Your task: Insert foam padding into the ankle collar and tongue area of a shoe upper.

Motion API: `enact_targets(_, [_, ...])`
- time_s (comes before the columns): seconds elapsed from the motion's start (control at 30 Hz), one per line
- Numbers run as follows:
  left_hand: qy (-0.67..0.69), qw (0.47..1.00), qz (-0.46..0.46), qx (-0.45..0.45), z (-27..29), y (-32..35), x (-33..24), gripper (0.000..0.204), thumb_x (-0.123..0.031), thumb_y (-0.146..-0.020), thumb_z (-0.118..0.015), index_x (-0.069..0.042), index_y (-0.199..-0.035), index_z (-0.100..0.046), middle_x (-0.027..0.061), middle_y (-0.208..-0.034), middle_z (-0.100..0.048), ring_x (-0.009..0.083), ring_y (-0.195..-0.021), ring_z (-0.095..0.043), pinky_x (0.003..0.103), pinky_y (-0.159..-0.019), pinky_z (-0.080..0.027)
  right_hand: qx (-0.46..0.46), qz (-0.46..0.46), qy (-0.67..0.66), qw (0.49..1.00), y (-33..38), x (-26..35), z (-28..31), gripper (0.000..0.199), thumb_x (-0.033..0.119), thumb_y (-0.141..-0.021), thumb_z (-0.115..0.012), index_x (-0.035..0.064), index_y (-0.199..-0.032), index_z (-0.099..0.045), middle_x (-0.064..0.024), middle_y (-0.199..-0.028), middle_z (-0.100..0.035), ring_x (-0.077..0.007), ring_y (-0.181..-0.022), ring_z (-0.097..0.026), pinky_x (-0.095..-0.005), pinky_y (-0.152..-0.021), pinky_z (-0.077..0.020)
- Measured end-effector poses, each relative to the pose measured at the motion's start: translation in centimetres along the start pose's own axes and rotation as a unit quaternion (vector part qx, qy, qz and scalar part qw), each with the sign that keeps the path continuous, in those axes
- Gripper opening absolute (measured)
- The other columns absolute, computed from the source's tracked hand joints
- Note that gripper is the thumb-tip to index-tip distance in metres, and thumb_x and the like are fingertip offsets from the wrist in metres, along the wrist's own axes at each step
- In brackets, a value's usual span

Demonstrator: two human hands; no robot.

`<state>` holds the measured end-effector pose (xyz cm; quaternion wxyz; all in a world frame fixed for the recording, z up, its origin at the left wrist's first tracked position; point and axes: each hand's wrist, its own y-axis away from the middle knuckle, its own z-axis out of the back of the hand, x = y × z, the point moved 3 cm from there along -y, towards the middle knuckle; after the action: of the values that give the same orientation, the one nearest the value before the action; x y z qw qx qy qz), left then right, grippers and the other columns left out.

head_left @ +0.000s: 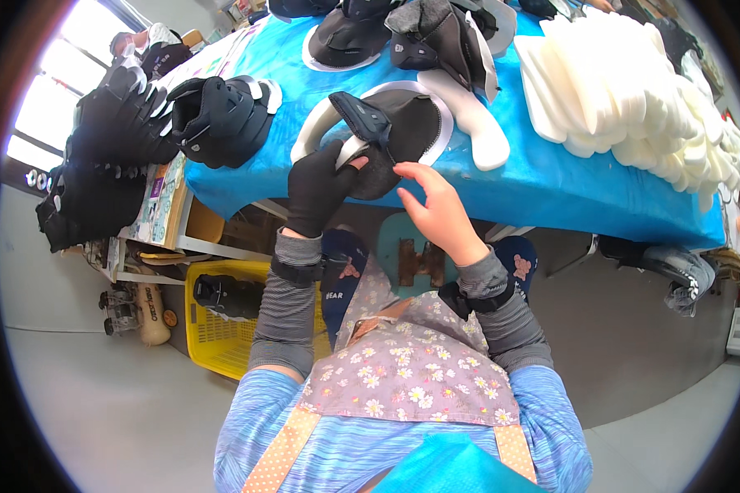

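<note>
My left hand [316,187], in a black fingerless glove, is closed on the near left side of a black padded shoe upper [413,123] with a white rim. The upper lies at the near edge of the blue-covered table, its dark flap standing up and its grey lining facing me. My right hand [437,209] is bare, with thumb and index finger apart. Its index fingertip is at the upper's near right edge and seems to touch it. Just right of the upper lies a curved white foam piece [477,123].
More black uppers [349,37] lie farther back on the blue cloth [543,193]. Stacked black uppers [222,123] stand on the left, white foam pieces [608,82] on the right. A yellow crate [222,345] holding a black item is on the floor. Another person [152,45] is at far left.
</note>
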<state>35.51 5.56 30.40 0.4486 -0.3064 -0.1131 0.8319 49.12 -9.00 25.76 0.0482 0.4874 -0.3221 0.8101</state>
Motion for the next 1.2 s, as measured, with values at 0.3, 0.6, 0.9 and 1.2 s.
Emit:
enact_targets(0.3, [0.02, 0.998, -0.056, -0.028, -0.3, -1.1, -1.0, 0.036, -0.03, -0.081, -0.074, -0.006, -0.107, -0.066, 0.0162, -0.08, -0.068, 0.0324, -0.072, -0.067, 0.037, -0.061, -0.051, 0.009, 0.018, 0.044, 0.999, -0.9, -1.5, -2.3, 0.054, 0.006, -0.085, -0.063, -0.0014, -0.135, -0.044, -0.0213, -0.133, -0.051, -0.0353, -0.124, -0.051, -0.0376, -0.104, -0.0404])
enact_targets(0.6, [0.052, 0.988, 0.005, 0.143, 1.0, -2.5, -0.9, 0.042, -0.037, -0.084, -0.069, -0.006, -0.112, -0.065, 0.0182, -0.088, -0.068, 0.0341, -0.08, -0.067, 0.038, -0.067, -0.051, 0.047, -0.051, 0.019, 0.997, -0.7, -4.3, -3.6, 0.054, 0.005, -0.086, -0.062, 0.0003, -0.137, -0.045, -0.0219, -0.126, -0.058, -0.0326, -0.119, -0.056, -0.0364, -0.099, -0.0453])
enact_targets(0.9, [-0.192, 0.924, -0.293, 0.155, 6.0, -1.1, 0.3, 0.055, -0.03, -0.065, -0.081, -0.01, -0.113, -0.062, 0.0096, -0.099, -0.067, 0.0262, -0.102, -0.063, 0.042, -0.102, -0.041, 0.051, -0.046, 0.035, 0.997, -0.4, -4.4, -3.6, 0.056, 0.007, -0.084, -0.061, 0.0, -0.137, -0.045, -0.0244, -0.126, -0.056, -0.0384, -0.112, -0.057, -0.0405, -0.093, -0.0471])
enact_targets(1.2, [-0.089, 0.945, -0.233, 0.211, 3.6, -1.3, 3.7, 0.031, -0.017, -0.068, -0.078, -0.008, -0.094, -0.064, 0.0101, -0.083, -0.06, 0.0306, -0.088, -0.061, 0.044, -0.107, -0.034, 0.047, -0.05, 0.023, 0.997, -0.3, -4.3, -3.7, 0.056, 0.007, -0.084, -0.061, 0.0001, -0.137, -0.045, -0.024, -0.127, -0.056, -0.0379, -0.114, -0.056, -0.0399, -0.095, -0.0465])
